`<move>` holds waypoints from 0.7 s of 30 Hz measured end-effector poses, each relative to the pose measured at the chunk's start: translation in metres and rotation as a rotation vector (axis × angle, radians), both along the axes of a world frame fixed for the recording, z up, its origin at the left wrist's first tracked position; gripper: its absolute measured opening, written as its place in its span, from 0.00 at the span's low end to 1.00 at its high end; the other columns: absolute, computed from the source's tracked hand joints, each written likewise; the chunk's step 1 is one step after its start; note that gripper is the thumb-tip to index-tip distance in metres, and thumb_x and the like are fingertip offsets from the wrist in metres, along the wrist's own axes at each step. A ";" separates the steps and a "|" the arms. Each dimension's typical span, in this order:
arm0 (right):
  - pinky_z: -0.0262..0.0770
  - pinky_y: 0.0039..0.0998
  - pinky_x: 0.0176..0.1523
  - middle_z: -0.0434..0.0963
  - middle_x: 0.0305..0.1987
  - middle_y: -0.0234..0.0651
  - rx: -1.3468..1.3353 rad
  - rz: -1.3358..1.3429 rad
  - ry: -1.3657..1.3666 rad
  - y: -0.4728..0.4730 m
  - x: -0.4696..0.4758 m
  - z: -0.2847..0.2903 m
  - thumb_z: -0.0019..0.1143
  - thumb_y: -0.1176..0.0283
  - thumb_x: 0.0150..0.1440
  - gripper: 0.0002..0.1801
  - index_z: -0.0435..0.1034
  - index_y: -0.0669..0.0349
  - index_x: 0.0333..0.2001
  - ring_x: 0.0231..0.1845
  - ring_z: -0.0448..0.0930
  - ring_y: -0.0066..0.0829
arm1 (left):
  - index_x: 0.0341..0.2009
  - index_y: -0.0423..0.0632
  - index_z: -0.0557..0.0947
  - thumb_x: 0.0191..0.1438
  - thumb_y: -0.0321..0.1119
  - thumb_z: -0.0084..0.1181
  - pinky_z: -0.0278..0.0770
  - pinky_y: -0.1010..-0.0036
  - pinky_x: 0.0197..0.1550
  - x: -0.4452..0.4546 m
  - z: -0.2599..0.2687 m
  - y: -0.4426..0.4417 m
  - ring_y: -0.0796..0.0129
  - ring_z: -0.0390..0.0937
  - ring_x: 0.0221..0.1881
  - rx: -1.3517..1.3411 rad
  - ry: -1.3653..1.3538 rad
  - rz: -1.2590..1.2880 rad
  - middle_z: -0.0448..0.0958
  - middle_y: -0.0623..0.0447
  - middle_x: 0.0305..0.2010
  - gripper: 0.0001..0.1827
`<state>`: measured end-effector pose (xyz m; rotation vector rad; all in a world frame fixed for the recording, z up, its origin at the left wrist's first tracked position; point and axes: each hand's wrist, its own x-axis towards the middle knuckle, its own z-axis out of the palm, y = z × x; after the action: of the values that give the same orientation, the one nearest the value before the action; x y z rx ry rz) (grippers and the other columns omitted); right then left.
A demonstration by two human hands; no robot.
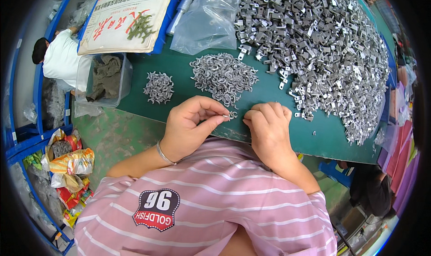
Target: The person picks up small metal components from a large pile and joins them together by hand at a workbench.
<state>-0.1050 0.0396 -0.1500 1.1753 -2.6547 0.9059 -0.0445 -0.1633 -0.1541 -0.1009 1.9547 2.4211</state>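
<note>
My left hand (188, 128) pinches a small curved metal piece (226, 116) between thumb and index finger, just above the table's near edge. A few loose curved pieces (233, 114) lie by its fingertips. My right hand (269, 126) rests on the green tabletop (181, 109) a little to the right, fingers bent together and pointing down. Whether it holds anything is hidden. Beyond the hands lies a heap of curved grey metal pieces (222, 74). A smaller pile of similar pieces (159, 87) sits to its left.
Bent metal brackets with holes (313, 44) cover the right side in a large heap. A clear plastic bag (208, 23) lies behind. At left stand a plastic tub (126, 77) holding a brown cloth (109, 74) and a newspaper (118, 37) bearing small pieces. A person in white (62, 57) is beyond.
</note>
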 end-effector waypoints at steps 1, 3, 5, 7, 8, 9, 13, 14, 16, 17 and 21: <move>0.61 0.36 0.44 0.74 0.35 0.33 -0.030 0.009 -0.021 0.000 -0.001 -0.001 0.59 0.79 0.46 0.12 0.73 0.59 0.37 0.38 0.72 0.36 | 0.43 0.35 0.75 0.55 0.12 0.53 0.81 0.66 0.53 0.000 0.000 0.000 0.63 0.79 0.47 0.025 -0.011 0.004 0.78 0.44 0.44 0.11; 0.67 0.36 0.40 0.76 0.35 0.36 -0.193 0.039 -0.142 -0.001 -0.001 0.002 0.58 0.83 0.49 0.13 0.73 0.62 0.40 0.36 0.74 0.39 | 0.43 0.35 0.75 0.56 0.12 0.54 0.82 0.66 0.52 -0.001 0.002 0.001 0.63 0.80 0.47 0.032 -0.014 0.002 0.78 0.43 0.44 0.10; 0.71 0.35 0.38 0.77 0.36 0.38 -0.304 0.048 -0.219 -0.004 -0.002 0.011 0.58 0.84 0.51 0.13 0.73 0.64 0.42 0.35 0.76 0.40 | 0.43 0.34 0.75 0.56 0.12 0.54 0.82 0.66 0.52 -0.002 0.003 0.002 0.63 0.80 0.46 0.044 -0.016 0.001 0.78 0.43 0.43 0.10; 0.75 0.31 0.38 0.79 0.37 0.39 -0.372 0.071 -0.355 0.000 -0.003 0.014 0.57 0.84 0.55 0.12 0.73 0.66 0.44 0.35 0.78 0.35 | 0.43 0.34 0.75 0.56 0.13 0.54 0.82 0.67 0.50 -0.002 0.004 0.002 0.63 0.80 0.45 0.063 -0.045 -0.001 0.79 0.43 0.42 0.10; 0.76 0.29 0.37 0.80 0.37 0.39 -0.406 0.083 -0.424 0.001 -0.002 0.015 0.57 0.84 0.56 0.12 0.73 0.67 0.45 0.35 0.79 0.33 | 0.43 0.33 0.75 0.56 0.13 0.54 0.82 0.68 0.50 -0.002 0.005 0.003 0.63 0.81 0.45 0.072 -0.059 -0.001 0.79 0.43 0.42 0.10; 0.77 0.27 0.38 0.80 0.37 0.39 -0.540 0.010 -0.649 0.001 0.002 0.015 0.56 0.84 0.57 0.11 0.73 0.68 0.45 0.35 0.80 0.30 | 0.43 0.33 0.76 0.57 0.14 0.54 0.82 0.68 0.49 -0.002 0.005 0.003 0.63 0.81 0.44 0.079 -0.056 -0.001 0.79 0.43 0.42 0.09; 0.80 0.23 0.42 0.81 0.39 0.40 -0.856 -0.117 -1.170 -0.001 0.007 0.016 0.54 0.82 0.62 0.08 0.73 0.71 0.45 0.37 0.81 0.23 | 0.43 0.33 0.78 0.57 0.16 0.55 0.82 0.70 0.47 -0.003 0.007 0.004 0.63 0.81 0.42 0.110 -0.061 -0.016 0.80 0.43 0.42 0.08; 0.81 0.24 0.42 0.81 0.39 0.41 -0.852 -0.098 -1.158 0.000 0.005 0.013 0.54 0.82 0.61 0.07 0.73 0.71 0.44 0.37 0.82 0.24 | 0.42 0.33 0.79 0.58 0.16 0.55 0.82 0.71 0.46 -0.003 0.007 0.004 0.63 0.82 0.41 0.120 -0.066 -0.023 0.80 0.44 0.41 0.08; 0.82 0.25 0.42 0.81 0.40 0.42 -0.910 -0.075 -1.230 0.003 0.004 0.007 0.55 0.82 0.61 0.07 0.73 0.71 0.44 0.37 0.82 0.25 | 0.42 0.33 0.79 0.59 0.17 0.55 0.82 0.71 0.46 -0.005 0.012 0.003 0.63 0.82 0.41 0.121 -0.123 -0.046 0.81 0.44 0.40 0.07; 0.82 0.25 0.42 0.81 0.40 0.42 -0.973 -0.071 -1.314 0.004 0.004 0.005 0.56 0.82 0.61 0.07 0.73 0.71 0.44 0.37 0.82 0.26 | 0.42 0.33 0.80 0.59 0.18 0.54 0.82 0.71 0.46 -0.005 0.013 0.003 0.63 0.82 0.40 0.122 -0.151 -0.057 0.81 0.44 0.40 0.07; 0.82 0.26 0.41 0.81 0.39 0.42 -1.083 -0.099 -1.443 0.003 0.006 0.007 0.58 0.81 0.60 0.07 0.74 0.70 0.43 0.37 0.82 0.25 | 0.43 0.34 0.79 0.60 0.21 0.55 0.82 0.72 0.45 -0.005 0.011 0.006 0.65 0.82 0.40 0.177 -0.186 -0.080 0.81 0.45 0.39 0.07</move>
<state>-0.0995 0.0431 -0.1430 -0.0354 -1.7945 3.3451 -0.0490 -0.1576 -0.1427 -0.2296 1.6297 2.4224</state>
